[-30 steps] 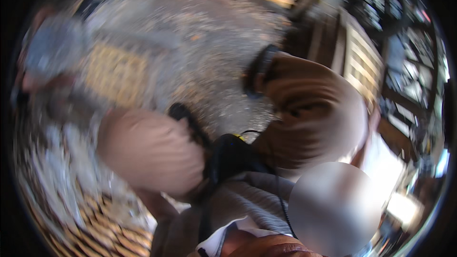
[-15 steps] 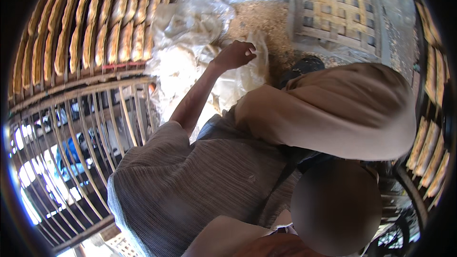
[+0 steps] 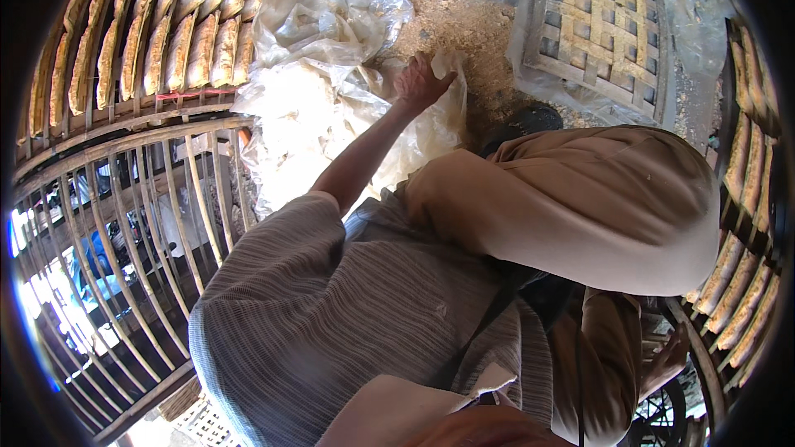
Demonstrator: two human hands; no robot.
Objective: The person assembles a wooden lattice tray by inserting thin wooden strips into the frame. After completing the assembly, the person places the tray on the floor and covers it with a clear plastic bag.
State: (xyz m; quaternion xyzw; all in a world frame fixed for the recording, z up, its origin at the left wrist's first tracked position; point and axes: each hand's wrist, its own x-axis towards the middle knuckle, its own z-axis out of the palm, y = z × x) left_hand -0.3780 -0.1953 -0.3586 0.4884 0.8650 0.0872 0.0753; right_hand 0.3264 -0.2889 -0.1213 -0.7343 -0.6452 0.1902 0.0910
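Observation:
My left hand (image 3: 424, 84) reaches over a crumpled, translucent plastic sheet (image 3: 331, 103), beside a patch of loose brown crumbs like sawdust (image 3: 455, 25). Its fingers are apart, with the thumb stretched to the right, and nothing shows in it. Whether it presses on the sheet, I cannot tell. At the lower right, part of what appears to be my right hand (image 3: 665, 362) shows past my brown trousers, close to a curved wooden rail (image 3: 700, 348). Its fingers are mostly hidden or dark, so their grip is unclear.
Long golden-brown slabs (image 3: 182, 54) stand in rows on a rack at the upper left, and similar slabs (image 3: 737, 306) line the right side. A slatted wooden barrier (image 3: 157, 232) runs along the left. At the upper right lies a woven lattice panel (image 3: 596, 29) on plastic.
My left hand has moved slightly up, and its curled fingers have spread. My bent knee has shifted a little downward in view. A hand now shows at the lower right.

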